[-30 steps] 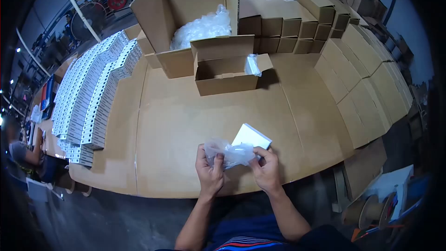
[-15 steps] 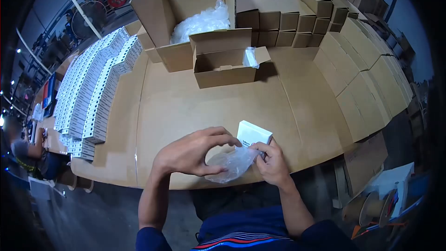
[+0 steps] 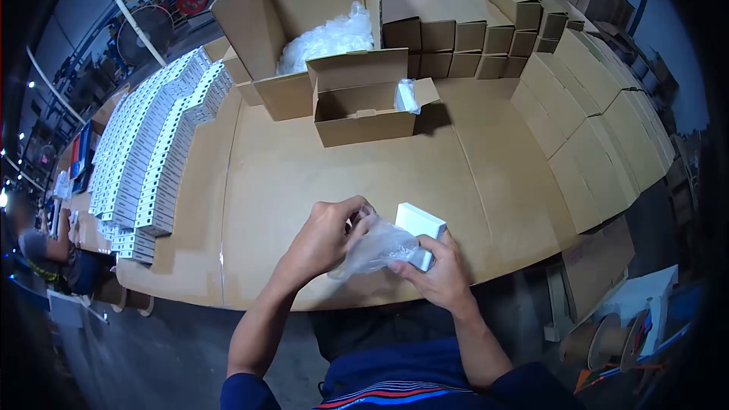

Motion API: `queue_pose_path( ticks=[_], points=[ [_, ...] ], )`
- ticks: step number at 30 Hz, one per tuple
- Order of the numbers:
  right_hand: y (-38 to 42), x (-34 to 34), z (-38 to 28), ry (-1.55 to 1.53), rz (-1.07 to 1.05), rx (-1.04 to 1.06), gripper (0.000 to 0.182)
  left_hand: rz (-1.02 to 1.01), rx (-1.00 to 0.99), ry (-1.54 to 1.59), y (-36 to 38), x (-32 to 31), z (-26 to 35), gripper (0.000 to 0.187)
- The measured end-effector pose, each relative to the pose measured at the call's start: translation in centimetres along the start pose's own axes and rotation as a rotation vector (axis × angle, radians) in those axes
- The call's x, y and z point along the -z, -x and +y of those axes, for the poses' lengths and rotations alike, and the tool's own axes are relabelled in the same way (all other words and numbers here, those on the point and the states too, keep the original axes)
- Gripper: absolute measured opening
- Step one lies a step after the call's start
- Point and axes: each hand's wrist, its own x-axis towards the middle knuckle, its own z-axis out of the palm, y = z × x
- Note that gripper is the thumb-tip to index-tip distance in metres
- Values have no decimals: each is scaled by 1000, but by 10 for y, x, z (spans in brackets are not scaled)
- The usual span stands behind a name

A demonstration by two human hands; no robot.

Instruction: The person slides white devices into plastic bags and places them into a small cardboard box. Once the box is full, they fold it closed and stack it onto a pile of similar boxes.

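Observation:
My left hand [image 3: 322,235] has its fingers curled closed on a clear plastic bag [image 3: 377,249], which stretches across to my right hand. A small white box [image 3: 419,222] is in my right hand [image 3: 440,277], tilted over the front part of the table. The right thumb and fingers close round the box's lower end, right at the bag's edge. Beyond both hands stands an open brown carton [image 3: 364,134], with a plastic-wrapped white packet [image 3: 407,96] at its right end.
A large open carton [image 3: 235,19] holding a heap of clear plastic bags [image 3: 330,39] stands at the back. Rows of small white boxes [image 3: 144,156] line the left side. Brown cartons [image 3: 600,129] are stacked at right and back. A person [image 3: 57,247] sits far left.
My left hand has gone from spread fingers to a closed grip on the bag, moving slightly up. The white box has turned a little in my right hand, its printing no longer showing.

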Motion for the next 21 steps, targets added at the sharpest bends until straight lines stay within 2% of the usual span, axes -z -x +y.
queue_pose_path(
  ticks=[2,4,7,8,9,11,12,13,15,17,18,19,21],
  points=[
    [0,-6,1,17,67,-22,28,-17,54,-1,0,0,-3,16],
    [-1,-2,10,-7,-4,-57,26,-9,33,-87,-2,3,-12,20],
    [-1,9,34,-166,-213,-117,24,-78,349,221,-9,25,-15,22],
    [-2,11,38,-238,-295,-136,23,-16,344,462,-9,25,-28,22],
    [-1,10,36,-340,-249,-187,23,29,273,701,-9,23,-54,22],
    [3,4,31,-542,-153,-290,22,310,192,966,2,4,-61,27],
    [3,1,36,-468,-101,-272,23,224,88,1187,16,-6,-67,40],
    [3,-1,38,-381,-62,-223,23,179,64,1293,29,-23,-70,54],
    [3,-6,40,-207,5,-130,23,178,1,1107,51,-55,-65,60],
    [2,-9,30,-212,4,-172,25,200,28,752,64,-72,-44,61],
    [2,-11,29,-185,-2,-177,26,290,127,626,59,-78,-36,43],
    [1,-14,27,-159,-8,-180,27,315,200,653,58,-82,-32,35],
    [0,-21,16,-24,138,-75,27,364,333,708,52,-89,-26,19]
  ],
)
